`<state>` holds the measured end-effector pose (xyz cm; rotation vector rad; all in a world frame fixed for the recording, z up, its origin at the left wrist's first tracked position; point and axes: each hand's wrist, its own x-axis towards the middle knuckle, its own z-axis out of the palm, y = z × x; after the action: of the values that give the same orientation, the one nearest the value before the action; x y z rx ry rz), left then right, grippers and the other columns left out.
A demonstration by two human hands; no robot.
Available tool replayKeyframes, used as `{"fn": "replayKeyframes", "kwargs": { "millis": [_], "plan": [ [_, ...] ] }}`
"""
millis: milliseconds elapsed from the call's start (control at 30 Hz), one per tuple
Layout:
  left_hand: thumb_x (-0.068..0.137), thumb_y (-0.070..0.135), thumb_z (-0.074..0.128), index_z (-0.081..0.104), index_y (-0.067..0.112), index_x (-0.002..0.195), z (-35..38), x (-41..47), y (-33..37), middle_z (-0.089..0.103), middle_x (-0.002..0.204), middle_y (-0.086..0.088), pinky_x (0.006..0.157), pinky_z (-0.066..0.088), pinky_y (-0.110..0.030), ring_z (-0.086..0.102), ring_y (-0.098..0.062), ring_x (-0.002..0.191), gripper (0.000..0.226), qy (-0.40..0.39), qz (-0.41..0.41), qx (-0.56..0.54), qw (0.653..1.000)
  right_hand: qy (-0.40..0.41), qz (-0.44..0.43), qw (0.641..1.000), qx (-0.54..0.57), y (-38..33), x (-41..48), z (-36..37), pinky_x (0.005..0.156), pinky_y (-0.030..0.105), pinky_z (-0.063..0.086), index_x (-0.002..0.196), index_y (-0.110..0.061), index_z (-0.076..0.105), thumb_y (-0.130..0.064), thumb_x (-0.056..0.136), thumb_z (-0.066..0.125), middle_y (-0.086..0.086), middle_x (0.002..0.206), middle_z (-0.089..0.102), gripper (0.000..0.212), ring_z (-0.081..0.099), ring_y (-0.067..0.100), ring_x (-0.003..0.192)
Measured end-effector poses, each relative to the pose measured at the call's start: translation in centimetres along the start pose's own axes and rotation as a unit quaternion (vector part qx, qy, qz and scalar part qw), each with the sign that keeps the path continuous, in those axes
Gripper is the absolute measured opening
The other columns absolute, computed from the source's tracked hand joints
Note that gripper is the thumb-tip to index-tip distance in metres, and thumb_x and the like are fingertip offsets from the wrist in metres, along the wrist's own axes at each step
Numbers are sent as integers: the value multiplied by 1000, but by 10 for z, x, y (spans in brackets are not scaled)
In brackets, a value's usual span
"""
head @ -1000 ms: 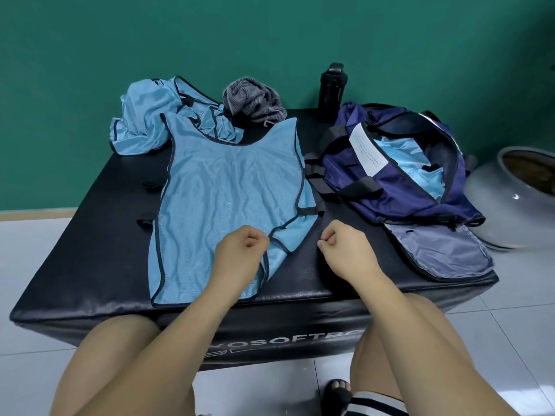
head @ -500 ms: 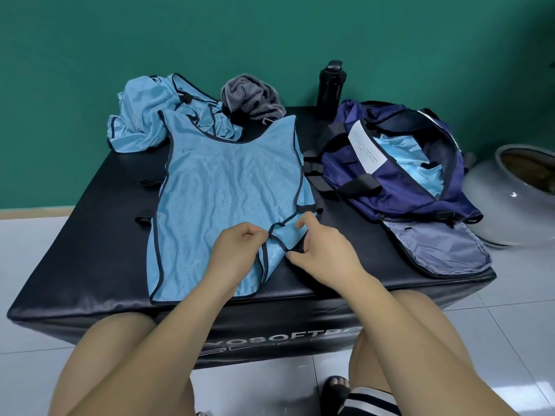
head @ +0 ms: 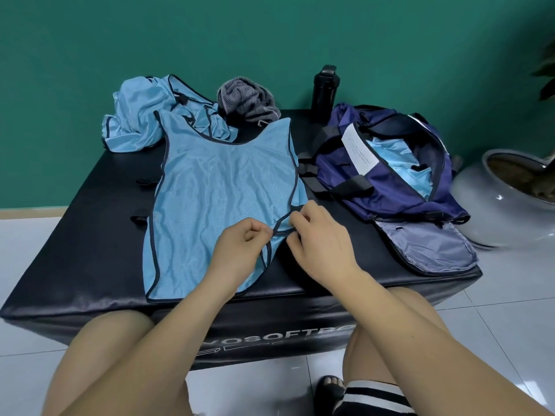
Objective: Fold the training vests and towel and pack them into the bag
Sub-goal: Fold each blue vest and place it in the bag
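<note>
The right hand (head: 319, 240) is moving in from beside the vest (head: 222, 181), fingers (head: 300, 216) now pinching its near-right edge; the left hand (head: 244, 246) is still pinching there too. Fold's probably starting.

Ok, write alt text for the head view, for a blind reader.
A person's left hand and right hand pinch the trimmed edge of a light blue vest spread flat on a black padded box. Behind lie crumpled vests, a grey towel and a black bottle; an open navy bag sits at right.
</note>
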<state>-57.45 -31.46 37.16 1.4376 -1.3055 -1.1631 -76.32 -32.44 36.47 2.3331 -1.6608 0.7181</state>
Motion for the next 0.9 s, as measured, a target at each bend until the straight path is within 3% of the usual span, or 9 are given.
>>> {"fn": "replayKeyframes", "kwargs": {
  "millis": [100, 200, 333, 433, 600, 900],
  "plan": [
    [98, 31, 72, 75, 28, 87, 0, -3, 0, 74, 82, 0, 62, 46, -19, 57, -7, 66, 11, -14, 32, 44, 998, -3, -50, 999, -6, 11, 3, -4, 63, 35, 34, 92, -10, 58, -7, 81, 65, 5, 98, 52, 14, 47, 26, 85],
    [96, 26, 73, 76, 28, 85, 2, -7, -2, 67, 73, 10, 60, 43, -14, 52, -2, 63, 11, -57, 65, 78, 993, -18, -115, 993, -15, 27, -4, -15, 71, 41, 39, 88, -11, 55, -2, 79, 62, 6, 99, 53, 14, 44, 28, 86],
    [94, 31, 75, 76, 31, 86, 8, -10, -9, 73, 81, 10, 75, 56, -29, 64, -13, 74, 8, -128, 98, 144, 976, -37, -177, 982, -53, 48, -27, -24, 74, 42, 38, 91, -12, 62, 2, 86, 57, 6, 102, 57, 15, 48, 30, 90],
    [94, 28, 75, 76, 31, 87, 16, -14, -17, 73, 83, 7, 78, 57, -34, 66, -20, 78, 8, -169, 108, 170, 965, -83, -201, 972, -91, 61, -41, -19, 74, 42, 39, 86, -15, 59, 8, 78, 62, 3, 95, 54, 25, 49, 30, 86],
    [97, 37, 73, 79, 35, 94, 22, -17, -25, 71, 82, 15, 77, 56, -30, 65, -10, 76, 7, -209, 142, 240, 937, -143, -176, 966, -127, 66, -48, -19, 70, 38, 34, 85, -20, 55, 13, 59, 64, -2, 82, 44, 43, 41, 25, 76],
    [97, 39, 73, 80, 37, 97, 21, -16, -25, 73, 89, 16, 79, 55, -28, 65, -11, 79, 8, -215, 131, 231, 940, -170, -113, 969, -142, 72, -57, -28, 65, 38, 29, 77, -20, 51, -5, 71, 63, -2, 71, 44, 20, 42, 26, 67]
  ]
}}
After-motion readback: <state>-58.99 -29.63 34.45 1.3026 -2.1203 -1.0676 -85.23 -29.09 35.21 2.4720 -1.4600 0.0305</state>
